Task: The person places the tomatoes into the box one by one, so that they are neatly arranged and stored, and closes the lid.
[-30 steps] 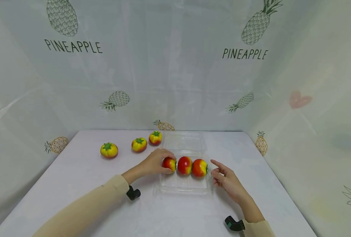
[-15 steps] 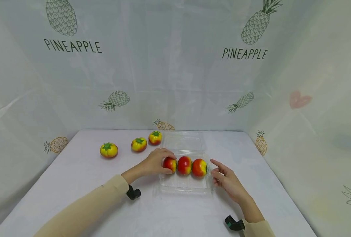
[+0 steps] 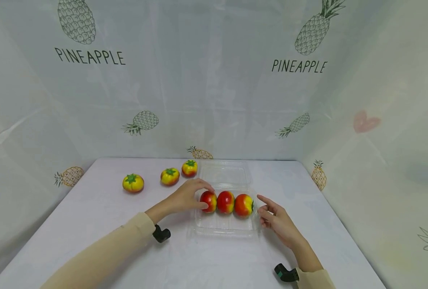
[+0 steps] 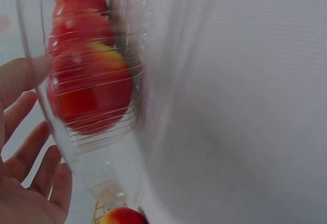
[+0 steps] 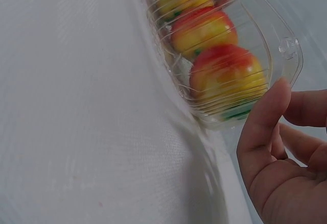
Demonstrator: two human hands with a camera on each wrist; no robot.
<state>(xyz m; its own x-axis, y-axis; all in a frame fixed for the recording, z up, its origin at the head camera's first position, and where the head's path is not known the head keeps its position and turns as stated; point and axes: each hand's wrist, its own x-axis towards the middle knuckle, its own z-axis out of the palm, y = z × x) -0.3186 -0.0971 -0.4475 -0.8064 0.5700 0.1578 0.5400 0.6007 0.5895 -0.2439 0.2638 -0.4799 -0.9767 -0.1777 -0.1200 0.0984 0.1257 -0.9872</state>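
Inside the base of a clear plastic clamshell box (image 3: pixel 225 231), three red-and-yellow persimmon-like fruits lie in a row: a left one (image 3: pixel 209 202), a middle one (image 3: pixel 225 202) and a right one (image 3: pixel 243 205). My left hand (image 3: pixel 186 196) is around the left fruit, thumb and fingers spread apart. In the left wrist view its fingers (image 4: pixel 30 155) are loose and the thumb overlaps the box rim. At the box's right side is my right hand (image 3: pixel 279 222), index finger extended. Its thumb (image 5: pixel 271 104) is at the rim corner in the right wrist view; contact is unclear.
The box's hinged lid (image 3: pixel 224 172) lies open behind the base. To the left on the white table (image 3: pixel 91 224) stand three more such fruits, at the far left (image 3: pixel 133 183), between (image 3: pixel 169 176) and beside the lid (image 3: pixel 189 168). A pineapple-print curtain (image 3: pixel 214 80) surrounds the table.
My left hand's grip on the left fruit has loosened, and the hand has drawn slightly left. That fruit has shifted a little right, against the middle one. The right hand looks still.
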